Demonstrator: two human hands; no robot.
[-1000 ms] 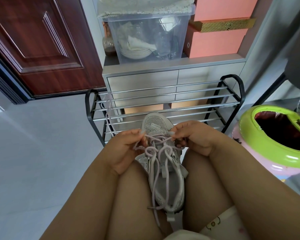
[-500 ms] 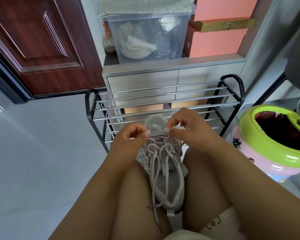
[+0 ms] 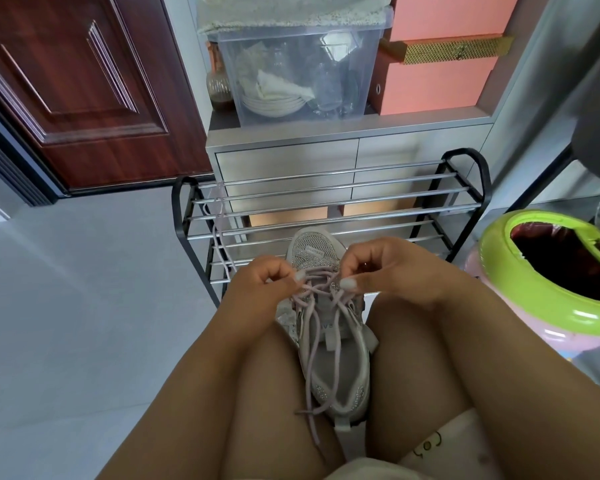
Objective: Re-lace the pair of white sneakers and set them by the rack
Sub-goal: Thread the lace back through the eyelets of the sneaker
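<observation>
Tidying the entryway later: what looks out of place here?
A loose lace hangs draped over the rack's left bars, in no shoe. Only one sneaker shows, between the knees.

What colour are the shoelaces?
Pale lilac-pink shoelaces, seen best in the head view.

white sneaker (image 3: 329, 355) toe toward rack (image 3: 329, 202), half-laced
</observation>
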